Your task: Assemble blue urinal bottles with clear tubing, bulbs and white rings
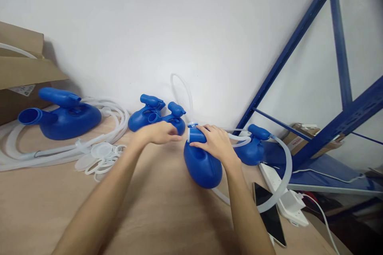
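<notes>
My right hand [217,141] is wrapped over the handle of a blue plastic urinal bottle [203,171], which stands on the table with its rounded end toward me. A translucent hose runs behind and beneath it. My left hand [161,132] hovers to the left of that bottle, fingers stretched to the right and apart from it, holding nothing that I can see. Just behind the left hand are two more blue urinal bottles, one on the left [137,119] and one partly covered by my hand [179,125].
At left, another blue urinal bottle [72,121] sits among coiled hoses [119,127]. White caps and rings [101,151] lie nearby, with a cardboard box [26,71] behind. On the right are a hosed bottle [249,151], a phone [271,215], a power strip [296,211] and a blue rack [284,55].
</notes>
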Demonstrator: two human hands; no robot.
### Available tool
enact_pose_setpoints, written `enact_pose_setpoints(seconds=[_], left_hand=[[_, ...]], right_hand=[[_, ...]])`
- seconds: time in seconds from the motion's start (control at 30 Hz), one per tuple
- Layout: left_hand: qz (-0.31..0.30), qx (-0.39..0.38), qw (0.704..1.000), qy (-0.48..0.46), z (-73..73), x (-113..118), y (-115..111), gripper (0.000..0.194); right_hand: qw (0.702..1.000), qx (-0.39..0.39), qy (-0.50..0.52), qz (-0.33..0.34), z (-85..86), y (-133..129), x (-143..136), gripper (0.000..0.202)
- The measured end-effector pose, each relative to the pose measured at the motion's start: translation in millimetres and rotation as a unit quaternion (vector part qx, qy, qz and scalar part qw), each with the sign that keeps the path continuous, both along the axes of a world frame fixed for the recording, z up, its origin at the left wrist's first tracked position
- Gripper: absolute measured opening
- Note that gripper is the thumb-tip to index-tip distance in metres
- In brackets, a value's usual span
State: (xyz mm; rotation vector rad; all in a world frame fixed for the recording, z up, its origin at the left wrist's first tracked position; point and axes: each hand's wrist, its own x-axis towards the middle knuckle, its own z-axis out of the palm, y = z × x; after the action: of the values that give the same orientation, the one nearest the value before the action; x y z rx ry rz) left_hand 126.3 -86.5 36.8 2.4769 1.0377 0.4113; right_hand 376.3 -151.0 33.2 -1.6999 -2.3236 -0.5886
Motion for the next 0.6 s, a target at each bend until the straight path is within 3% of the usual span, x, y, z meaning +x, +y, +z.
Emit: enact_pose_setpoints(seconds=[0.07, 0.2, 0.33, 0.47, 0.53, 0.6], left_hand=[[-0.054, -0.031, 0.995, -0.074, -10.2, 34.8, -0.8, 0.046], [-0.023, -0.063, 0.975, -0.212, -28.6, 64.9, 6.6, 0.054], [-0.072, -0.105, 0.961, -0.245, -29.7, 57.5, 10.0, 0.053], [-0.140, -0.115, 0.965, -0.189, -13.1, 42.4, 5.0, 0.048], [-0.100, -0.073, 0.983, -0.139, -3.9, 29.2, 5.3, 0.044], [-0.001, -0.007, 0.999, -0.052, 1.5, 7.1, 9.9, 0.036]], right_hand=[[1.000, 0.001, 0.000, -0.004, -1.3, 0.3, -0.2, 0.063], [1.000, 0.001, 0.020, -0.008, 0.2, 1.7, 8.5, 0.062], [0.998, -0.010, 0.040, 0.045, 3.1, 3.4, 19.4, 0.059], [0.993, -0.038, 0.029, 0.107, 6.7, 2.0, 29.3, 0.058], [0.992, -0.054, 0.043, 0.103, 9.1, 0.0, 34.1, 0.059], [0.991, -0.072, 0.077, 0.082, 11.2, -2.2, 38.6, 0.058]])
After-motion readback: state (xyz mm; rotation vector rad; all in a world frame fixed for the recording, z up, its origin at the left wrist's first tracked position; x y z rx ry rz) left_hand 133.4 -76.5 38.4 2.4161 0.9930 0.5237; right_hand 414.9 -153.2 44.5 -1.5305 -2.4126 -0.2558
